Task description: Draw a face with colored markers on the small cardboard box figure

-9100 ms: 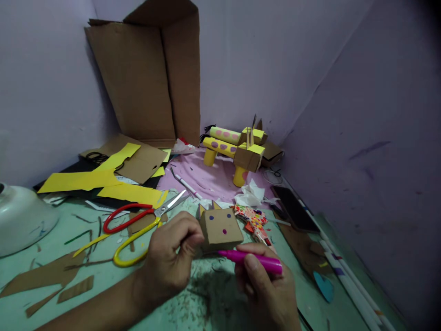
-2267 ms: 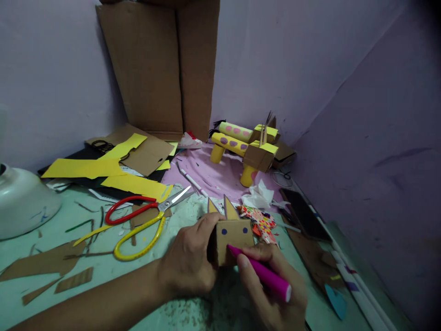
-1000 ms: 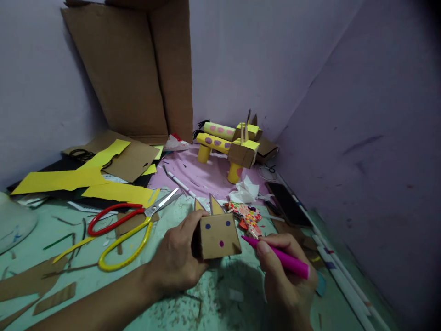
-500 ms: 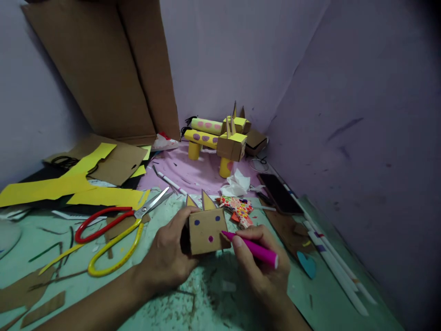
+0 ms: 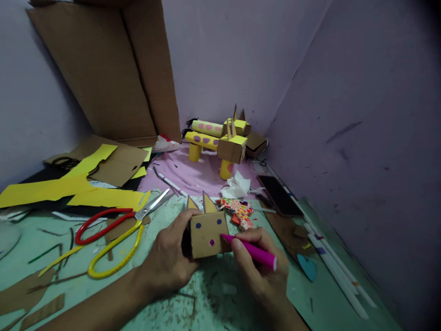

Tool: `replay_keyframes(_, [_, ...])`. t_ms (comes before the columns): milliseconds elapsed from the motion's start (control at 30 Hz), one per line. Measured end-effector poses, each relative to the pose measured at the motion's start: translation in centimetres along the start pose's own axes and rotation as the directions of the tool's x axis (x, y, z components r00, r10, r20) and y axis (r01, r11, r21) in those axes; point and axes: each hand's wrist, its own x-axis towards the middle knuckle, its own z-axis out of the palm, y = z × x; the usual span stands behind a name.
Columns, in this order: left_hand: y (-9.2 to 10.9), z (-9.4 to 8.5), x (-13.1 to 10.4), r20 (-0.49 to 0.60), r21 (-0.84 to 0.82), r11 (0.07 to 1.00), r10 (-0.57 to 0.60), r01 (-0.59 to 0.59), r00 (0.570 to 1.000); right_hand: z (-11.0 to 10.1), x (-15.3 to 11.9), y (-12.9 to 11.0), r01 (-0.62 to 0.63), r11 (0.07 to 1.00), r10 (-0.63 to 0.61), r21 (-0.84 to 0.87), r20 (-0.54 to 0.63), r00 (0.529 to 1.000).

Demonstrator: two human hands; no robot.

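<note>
A small cardboard box point(image 5: 203, 238) with two pointed ears is held up by my left hand point(image 5: 172, 250), whose fingers wrap round its left side. Two dark blue dots mark the upper part of its front face, and one magenta dot sits lower down. My right hand point(image 5: 263, 271) grips a magenta marker point(image 5: 257, 253) between thumb and fingers. The marker's tip is by the right edge of the box's front; whether it touches the cardboard, I cannot tell. Behind the box lies a colourful patterned piece point(image 5: 237, 209).
Large scissors point(image 5: 132, 220) with red and yellow handles lie open at left, beside yellow paper point(image 5: 51, 191) and cardboard scraps. Yellow cardboard animal figures point(image 5: 230, 145) stand at the back. A phone point(image 5: 282, 195) and white sticks point(image 5: 334, 266) lie at right. A tall cardboard sheet point(image 5: 96, 73) leans behind.
The box and both hands sit very slightly lower in the picture. The marker's tip stays near the box's right edge, and the grips are the same.
</note>
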Motion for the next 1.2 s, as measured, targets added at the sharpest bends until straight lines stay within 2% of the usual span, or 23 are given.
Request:
replay_keyframes(800, [-0.02,0.25,0.05,-0.029,0.042,0.998,0.049,-0.048,0.998,-0.06,0.02,0.14,0.011,1.000,-0.010,-0.021,0.021,1.000])
replay_keyframes(1200, [0.04,0.21,-0.03,-0.028,0.031,0.999,0.026,-0.025,0.999,-0.14,0.10,0.01,0.024,0.998,-0.022,-0.052,0.033,0.999])
